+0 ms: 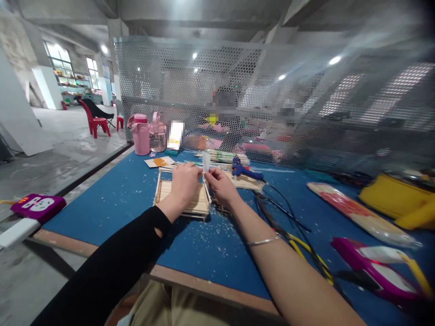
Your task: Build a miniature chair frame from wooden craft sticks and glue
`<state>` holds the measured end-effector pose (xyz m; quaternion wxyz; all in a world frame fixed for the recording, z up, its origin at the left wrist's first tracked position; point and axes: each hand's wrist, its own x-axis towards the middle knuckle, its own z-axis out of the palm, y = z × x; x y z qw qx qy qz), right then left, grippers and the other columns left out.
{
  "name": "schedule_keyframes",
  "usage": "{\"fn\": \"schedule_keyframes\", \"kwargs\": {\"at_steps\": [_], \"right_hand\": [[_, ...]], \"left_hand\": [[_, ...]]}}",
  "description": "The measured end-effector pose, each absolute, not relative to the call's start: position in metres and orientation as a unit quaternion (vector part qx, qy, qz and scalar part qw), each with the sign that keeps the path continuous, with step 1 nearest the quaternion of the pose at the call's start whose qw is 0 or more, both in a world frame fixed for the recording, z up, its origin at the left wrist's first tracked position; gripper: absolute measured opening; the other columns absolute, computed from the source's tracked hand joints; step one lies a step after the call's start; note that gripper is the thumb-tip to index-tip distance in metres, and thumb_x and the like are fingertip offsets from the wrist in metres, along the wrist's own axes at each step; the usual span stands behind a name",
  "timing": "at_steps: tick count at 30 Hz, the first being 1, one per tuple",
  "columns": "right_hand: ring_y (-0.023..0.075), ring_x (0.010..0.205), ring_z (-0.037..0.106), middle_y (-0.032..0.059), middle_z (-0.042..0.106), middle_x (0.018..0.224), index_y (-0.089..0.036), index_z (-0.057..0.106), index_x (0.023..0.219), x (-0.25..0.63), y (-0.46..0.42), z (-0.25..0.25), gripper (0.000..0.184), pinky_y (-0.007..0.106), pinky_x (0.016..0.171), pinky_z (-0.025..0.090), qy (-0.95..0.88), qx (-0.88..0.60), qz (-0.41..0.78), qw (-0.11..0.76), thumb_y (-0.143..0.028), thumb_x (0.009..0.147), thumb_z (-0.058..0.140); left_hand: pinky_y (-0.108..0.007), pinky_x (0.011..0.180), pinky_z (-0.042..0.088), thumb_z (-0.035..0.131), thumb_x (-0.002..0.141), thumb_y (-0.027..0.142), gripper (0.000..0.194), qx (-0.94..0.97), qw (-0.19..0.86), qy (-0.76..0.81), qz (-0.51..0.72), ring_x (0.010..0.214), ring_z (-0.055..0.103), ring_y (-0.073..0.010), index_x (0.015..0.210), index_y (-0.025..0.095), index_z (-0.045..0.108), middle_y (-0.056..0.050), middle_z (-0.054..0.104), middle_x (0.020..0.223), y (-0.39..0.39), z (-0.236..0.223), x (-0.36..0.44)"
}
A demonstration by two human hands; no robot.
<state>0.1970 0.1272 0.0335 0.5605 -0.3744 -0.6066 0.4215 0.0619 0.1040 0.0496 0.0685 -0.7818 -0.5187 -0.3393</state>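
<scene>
- Clearly, everything centres on a small, pale, translucent strip [206, 161] at the meeting fingertips; its long axis stands roughly upright, with the free end above and beyond the fingers.
- It lies to the right of the left hand [185, 183] and just left and far of the right hand [220, 185]; both sets of fingertips are about equally near.
- Right thumb and forefinger are pinched together at its lower end, seemingly gripping it. Left fingers are curled in beside it; their pads are hidden, so I cannot tell whether they have hold.
- The light wooden tray-shaped frame of thin sticks [197, 203] sits beneath the left hand, slatted floor up; contact between them is unclear.
- Left forearm, in a black sleeve [115, 262], slants from near left, back of the hand upward.
- Right forearm, bare with a silver bangle [264, 241], slants from near right.
</scene>
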Motion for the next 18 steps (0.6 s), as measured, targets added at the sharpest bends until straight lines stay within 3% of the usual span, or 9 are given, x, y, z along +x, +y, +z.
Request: {"fn": "schedule_keyframes", "kwargs": {"at_steps": [4, 7, 11, 15, 18], "right_hand": [[0.0101, 0.057, 0.041, -0.0058, 0.049, 0.064, -0.024, 0.053, 0.072, 0.1966, 0.1306, 0.0350, 0.044, 0.025, 0.055, 0.034, -0.584, -0.360, 0.431, 0.586, -0.059, 0.055, 0.073], [0.0106, 0.061, 0.044, -0.0045, 0.054, 0.069, -0.023, 0.051, 0.066, 0.1949, 0.1319, 0.0355, 0.043, 0.026, 0.059, 0.037, -0.597, -0.349, 0.410, 0.594, -0.058, 0.055, 0.073], [0.0102, 0.057, 0.040, -0.0060, 0.047, 0.060, -0.022, 0.051, 0.065, 0.1951, 0.1318, 0.0333, 0.042, 0.026, 0.057, 0.035, -0.602, -0.377, 0.417, 0.567, -0.058, 0.057, 0.072], [0.0108, 0.063, 0.045, -0.0046, 0.053, 0.070, -0.023, 0.050, 0.066, 0.1913, 0.1328, 0.0337, 0.044, 0.026, 0.061, 0.037, -0.583, -0.332, 0.422, 0.610, -0.058, 0.054, 0.074], [0.0097, 0.054, 0.038, -0.0063, 0.045, 0.059, -0.023, 0.044, 0.061, 0.1885, 0.1308, 0.0320, 0.046, 0.025, 0.055, 0.033, -0.585, -0.351, 0.432, 0.590, -0.057, 0.054, 0.074]], "left_hand": [[-0.033, 0.076, 0.040, 0.049, 0.087, 0.019, 0.021, -0.786, 0.067, -0.514, -0.337, 0.084, 0.057, -0.0205, 0.083, 0.018, 0.070, -0.007, 0.067, 0.088, 0.1035, 0.0503, 0.0616], [-0.033, 0.075, 0.040, 0.049, 0.087, 0.019, 0.022, -0.783, 0.068, -0.516, -0.341, 0.083, 0.057, -0.0204, 0.083, 0.018, 0.070, -0.008, 0.067, 0.088, 0.1034, 0.0506, 0.0615], [-0.034, 0.075, 0.040, 0.048, 0.088, 0.020, 0.022, -0.784, 0.067, -0.512, -0.344, 0.083, 0.057, -0.0206, 0.085, 0.018, 0.070, -0.007, 0.068, 0.089, 0.1028, 0.0508, 0.0616], [-0.033, 0.075, 0.040, 0.047, 0.087, 0.018, 0.022, -0.785, 0.070, -0.516, -0.336, 0.083, 0.057, -0.0203, 0.082, 0.017, 0.069, -0.008, 0.067, 0.087, 0.1016, 0.0517, 0.0613], [-0.033, 0.074, 0.040, 0.046, 0.089, 0.020, 0.024, -0.782, 0.074, -0.518, -0.338, 0.083, 0.057, -0.0202, 0.085, 0.017, 0.069, -0.008, 0.067, 0.089, 0.1008, 0.0524, 0.0612]]}}
